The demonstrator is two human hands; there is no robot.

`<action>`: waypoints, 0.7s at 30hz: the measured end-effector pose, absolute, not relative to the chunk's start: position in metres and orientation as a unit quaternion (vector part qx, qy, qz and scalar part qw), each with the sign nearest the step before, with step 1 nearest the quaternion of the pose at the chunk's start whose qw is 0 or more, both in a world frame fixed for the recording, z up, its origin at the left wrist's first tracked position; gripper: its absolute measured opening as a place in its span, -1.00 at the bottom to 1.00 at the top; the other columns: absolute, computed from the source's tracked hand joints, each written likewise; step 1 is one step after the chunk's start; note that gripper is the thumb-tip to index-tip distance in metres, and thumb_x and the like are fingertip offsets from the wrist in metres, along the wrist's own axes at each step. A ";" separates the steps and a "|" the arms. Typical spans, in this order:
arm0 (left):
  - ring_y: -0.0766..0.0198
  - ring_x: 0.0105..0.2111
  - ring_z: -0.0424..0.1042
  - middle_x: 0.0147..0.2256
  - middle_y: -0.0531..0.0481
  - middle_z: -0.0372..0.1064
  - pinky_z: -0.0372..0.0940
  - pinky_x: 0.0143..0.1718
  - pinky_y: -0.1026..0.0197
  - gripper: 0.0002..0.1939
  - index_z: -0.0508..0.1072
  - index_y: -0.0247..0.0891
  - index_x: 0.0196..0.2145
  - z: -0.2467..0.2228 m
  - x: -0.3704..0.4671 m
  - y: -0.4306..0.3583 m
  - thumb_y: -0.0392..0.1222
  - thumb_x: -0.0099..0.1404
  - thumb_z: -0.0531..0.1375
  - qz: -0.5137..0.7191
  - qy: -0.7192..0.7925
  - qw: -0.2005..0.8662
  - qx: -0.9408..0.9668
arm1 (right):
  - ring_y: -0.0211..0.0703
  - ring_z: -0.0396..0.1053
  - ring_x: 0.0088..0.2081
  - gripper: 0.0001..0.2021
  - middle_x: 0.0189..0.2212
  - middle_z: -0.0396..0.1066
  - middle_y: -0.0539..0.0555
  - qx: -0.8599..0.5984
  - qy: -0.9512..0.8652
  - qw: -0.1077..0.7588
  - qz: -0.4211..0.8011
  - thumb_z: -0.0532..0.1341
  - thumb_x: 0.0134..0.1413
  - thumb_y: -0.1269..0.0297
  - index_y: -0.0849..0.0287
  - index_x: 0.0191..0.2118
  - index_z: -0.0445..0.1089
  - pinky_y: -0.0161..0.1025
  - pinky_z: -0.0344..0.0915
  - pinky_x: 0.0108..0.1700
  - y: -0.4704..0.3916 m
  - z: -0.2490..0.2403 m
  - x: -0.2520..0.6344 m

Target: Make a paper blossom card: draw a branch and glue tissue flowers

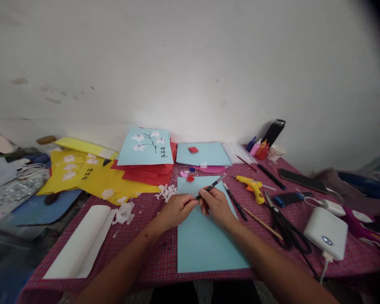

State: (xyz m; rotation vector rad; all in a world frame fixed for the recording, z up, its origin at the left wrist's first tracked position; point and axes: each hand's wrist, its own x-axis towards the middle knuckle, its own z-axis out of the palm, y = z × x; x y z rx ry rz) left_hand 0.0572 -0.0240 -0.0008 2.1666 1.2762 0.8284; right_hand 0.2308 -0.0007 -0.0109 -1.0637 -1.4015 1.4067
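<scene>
Both hands meet above a light blue sheet (209, 249) lying on the checked tablecloth. Between them is a dark pen (213, 185) with a pale, silvery end pointing up and to the right. My right hand (217, 204) is closed around the pen's middle. The fingers of my left hand (179, 207) pinch its lower left end. At the sheet's top edge lie a red disc (190, 179), a blue disc (192, 169) and a pink piece (183, 174). White paper scraps (167, 192) sit just beyond my left hand.
Blue card with white paper flowers (145, 147) rests on red sheets at the back. On the right are a yellow glue gun (253, 185), black scissors (286, 228), a white power bank (327, 231) and a black bottle (275, 131). Folded white paper (80, 242) lies left.
</scene>
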 end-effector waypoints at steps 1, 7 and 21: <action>0.33 -0.46 0.28 -0.51 0.09 0.30 0.08 -0.40 0.26 -0.67 0.37 -0.25 -0.45 0.000 0.059 -0.024 -0.10 0.43 0.02 0.306 0.469 0.233 0.795 | -0.31 0.18 -0.73 -0.66 -0.73 0.29 -0.07 -0.433 -0.553 0.444 0.557 0.17 0.18 0.01 0.11 -0.51 0.30 -0.36 0.10 -0.69 -0.002 -0.011 0.229; 0.27 -0.39 0.33 -0.43 0.01 0.36 0.11 -0.32 0.22 -0.68 0.36 -0.24 -0.41 -0.005 0.053 -0.023 -0.08 0.46 0.01 0.290 0.475 0.123 0.822 | -0.35 0.11 -0.75 -0.70 -0.74 0.21 -0.11 -0.462 -0.438 0.554 0.536 0.24 0.09 0.08 0.11 -0.53 0.21 -0.37 0.03 -0.73 0.009 -0.005 0.235; 0.33 -0.48 0.39 -0.45 0.07 0.41 0.19 -0.40 0.26 -0.63 0.35 -0.22 -0.39 -0.004 0.034 -0.012 0.01 0.46 -0.05 0.433 0.549 0.238 0.674 | -0.32 0.28 -0.60 -0.76 -0.49 0.43 -0.04 -0.451 -0.533 0.579 0.421 0.29 0.05 0.14 0.13 -0.18 0.43 -0.36 0.14 -0.62 0.016 -0.003 0.275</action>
